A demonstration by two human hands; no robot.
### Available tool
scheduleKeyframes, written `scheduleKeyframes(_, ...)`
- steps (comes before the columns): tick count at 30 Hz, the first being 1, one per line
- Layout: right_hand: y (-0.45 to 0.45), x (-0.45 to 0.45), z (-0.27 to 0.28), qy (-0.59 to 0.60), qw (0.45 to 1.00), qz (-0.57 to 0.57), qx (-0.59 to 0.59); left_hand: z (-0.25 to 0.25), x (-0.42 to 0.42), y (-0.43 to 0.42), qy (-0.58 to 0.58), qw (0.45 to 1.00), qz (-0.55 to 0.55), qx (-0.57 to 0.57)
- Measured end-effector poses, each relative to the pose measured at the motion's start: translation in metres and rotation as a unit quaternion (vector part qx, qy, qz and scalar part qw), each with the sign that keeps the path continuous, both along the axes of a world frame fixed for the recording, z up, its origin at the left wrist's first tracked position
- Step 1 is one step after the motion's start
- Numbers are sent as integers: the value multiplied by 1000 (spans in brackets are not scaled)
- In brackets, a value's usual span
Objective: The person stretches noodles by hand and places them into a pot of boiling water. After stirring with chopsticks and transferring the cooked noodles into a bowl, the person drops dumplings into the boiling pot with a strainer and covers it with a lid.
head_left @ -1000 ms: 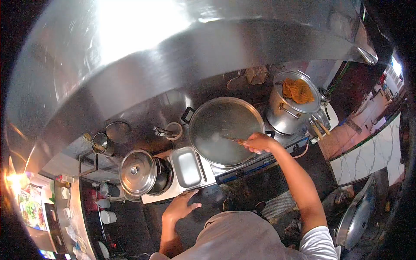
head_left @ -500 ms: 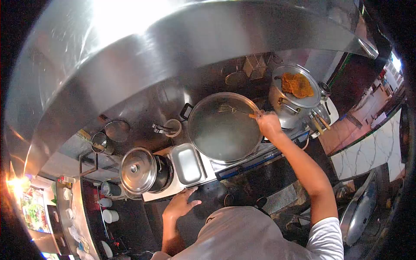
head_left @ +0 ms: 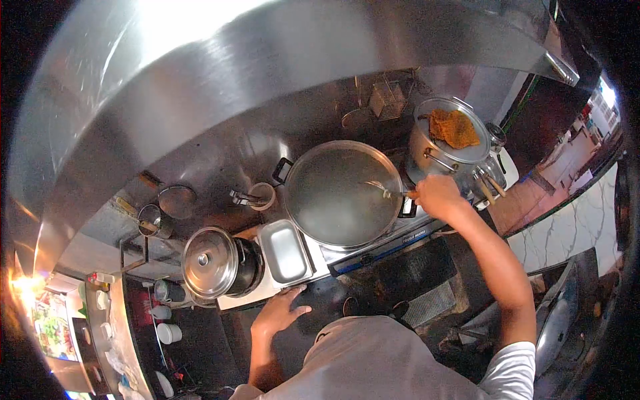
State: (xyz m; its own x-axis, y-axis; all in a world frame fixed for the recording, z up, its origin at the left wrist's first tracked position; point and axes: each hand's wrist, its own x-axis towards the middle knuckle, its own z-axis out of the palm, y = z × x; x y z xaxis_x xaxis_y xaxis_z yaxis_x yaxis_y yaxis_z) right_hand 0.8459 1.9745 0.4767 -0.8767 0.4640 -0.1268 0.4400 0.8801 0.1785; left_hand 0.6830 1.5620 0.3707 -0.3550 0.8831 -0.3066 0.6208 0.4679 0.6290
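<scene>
A wide round pan [head_left: 333,213] with black handles stands on the stove, holding cloudy liquid. My right hand [head_left: 441,198] is closed around the handle of a utensil [head_left: 380,187] at the pan's right rim; the utensil's wire-like end reaches over the liquid. Fingers apart, my left hand [head_left: 280,313] rests at the counter's front edge, just below an empty rectangular metal tray [head_left: 285,250]. It holds nothing.
Right of the pan stands a tall lidded pot [head_left: 433,157] with an orange-brown cloth [head_left: 455,129] on its lid. A dark pot with a steel lid [head_left: 208,263] is at the left. A metal hood [head_left: 267,87] hangs above. Tongs [head_left: 248,198] lean in a small container.
My right hand has moved rightward from over the pan to its right rim, taking the utensil with it. My left hand has stayed by the counter edge.
</scene>
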Motion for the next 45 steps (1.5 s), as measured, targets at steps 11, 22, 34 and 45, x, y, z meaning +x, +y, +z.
scheduleKeyframes(11, 15, -2, -29, 0, 966, -15, -257, -4, 3, -8, 1, 1000, 6, -1)
scheduleKeyframes(22, -1, -40, -85, 67, 892, -102, -436, -12, 1, -16, 1, 1000, 0, 18)
scheduleKeyframes(34, -9, -24, -8, 172, 970, -53, -165, -13, -4, -23, -8, 1000, 8, 13)
scheduleKeyframes(45, 12, 43, 31, 211, 959, -113, -153, -19, -9, 11, -3, 999, -38, 16)
